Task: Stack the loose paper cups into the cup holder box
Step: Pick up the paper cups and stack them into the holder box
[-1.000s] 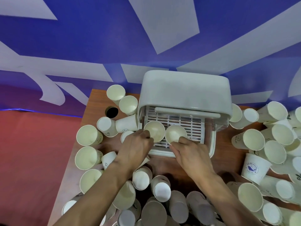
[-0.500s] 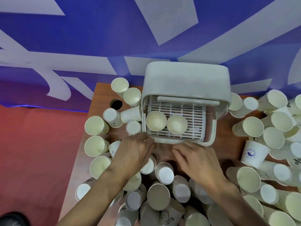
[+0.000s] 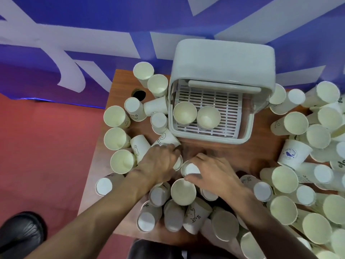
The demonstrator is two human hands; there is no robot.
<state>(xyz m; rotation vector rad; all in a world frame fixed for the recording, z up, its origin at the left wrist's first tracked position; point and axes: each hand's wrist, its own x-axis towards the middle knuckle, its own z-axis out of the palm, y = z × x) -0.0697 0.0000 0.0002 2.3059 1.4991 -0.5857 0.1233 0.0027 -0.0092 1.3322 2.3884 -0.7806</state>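
Fingers, left: the left hand (image 3: 158, 161) is curled down over a lying cup (image 3: 178, 162) just in front of the box (image 3: 222, 58); the fingers hide the grip, so I cannot tell if it is closed on it
Fingers, right: the right hand (image 3: 214, 172) has thumb and forefinger part-open around an upturned cup (image 3: 190, 170) in front of the box, touching its sides; whether it is truly gripped I cannot tell
Box: at the back of the table (image 3: 119, 86), lid raised, slotted tray (image 3: 224, 103) showing
Done: two cups stand mouth-up side by side on the tray's left part, one (image 3: 184, 114) nearest the box's left wall, the other (image 3: 208, 117) touching it on the right; neither looks nested in another
Left: nearly all of it, by my reckoning; loose cups (image 3: 296, 123) lie heaped to the right of the box, more to its left and in front, some upright, some tipped, some base-up
Tray room: the right part and back of the tray are bare
Stage: early, judged by the heaps outside the box
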